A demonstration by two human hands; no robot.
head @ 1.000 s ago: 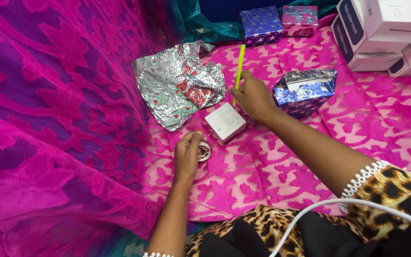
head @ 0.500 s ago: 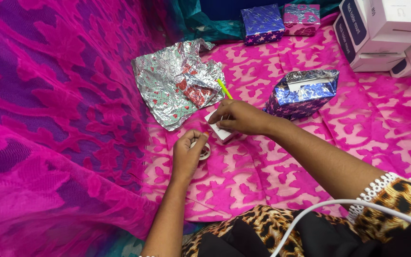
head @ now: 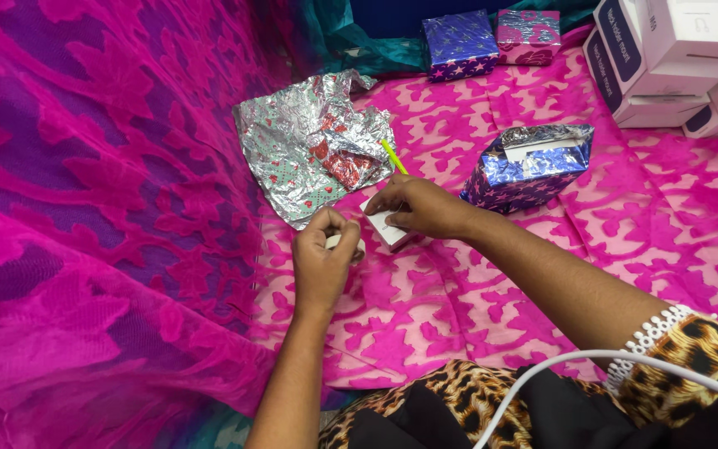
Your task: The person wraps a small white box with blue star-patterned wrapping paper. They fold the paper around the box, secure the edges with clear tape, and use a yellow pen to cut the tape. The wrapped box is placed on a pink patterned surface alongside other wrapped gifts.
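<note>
left hand (head: 323, 254) curled shut around a tape roll, mostly hidden, just left of the box | right hand (head: 415, 205) presses small white box (head: 386, 226) flat on pink cloth (head: 492, 283), yellow-green pen (head: 393, 156) poking out beyond its fingers | half-wrapped blue foil box (head: 528, 164) open on top, white box inside | crumpled foil sheet (head: 313, 145) spread nearby

Hot pink cloth (head: 492, 274) with purple patches, silver foil (head: 292, 150) with red hearts, blue starry parcel (head: 529, 170), leopard-print sleeve (head: 700, 366).

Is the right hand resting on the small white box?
Yes, the right hand lies on the small white box, with a yellow-green pen in it.
</note>
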